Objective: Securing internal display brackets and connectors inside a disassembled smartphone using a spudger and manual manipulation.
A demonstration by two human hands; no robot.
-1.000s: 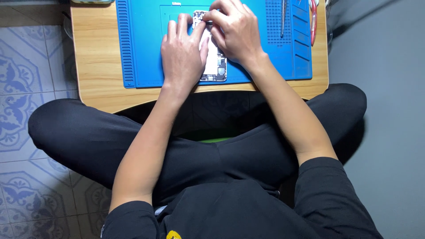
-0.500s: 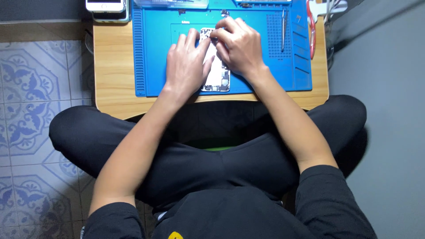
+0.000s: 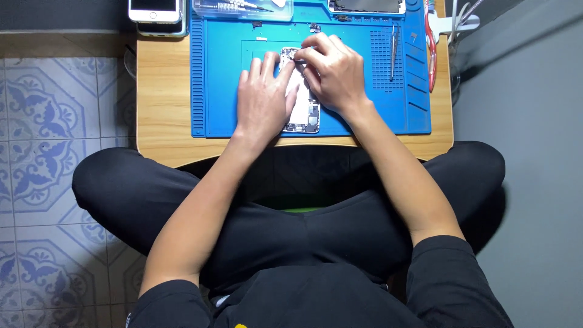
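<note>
Right hand (image 3: 333,76) curls over the top end of an opened phone (image 3: 302,109), fingertips pinched together at its upper edge; what they pinch is too small to tell. Left hand (image 3: 262,100) lies flat w/ fingers spread, pressing the phone's left side. Phone shows pale inner parts, lying mid blue work mat (image 3: 218,91) on a wooden table (image 3: 164,109). Vs. 0.5 s ago: hands keep the same pose; view now shows more beyond the grip, incl. a white phone (image 3: 155,9) at far left.

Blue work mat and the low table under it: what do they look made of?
Blue work mat: probably silicone or rubber; matte, with moulded ribs and recessed trays. Low table: wood or wood-look laminate; pale, with visible grain lines and a smooth rounded edge. Which of the two is unclear.
</note>
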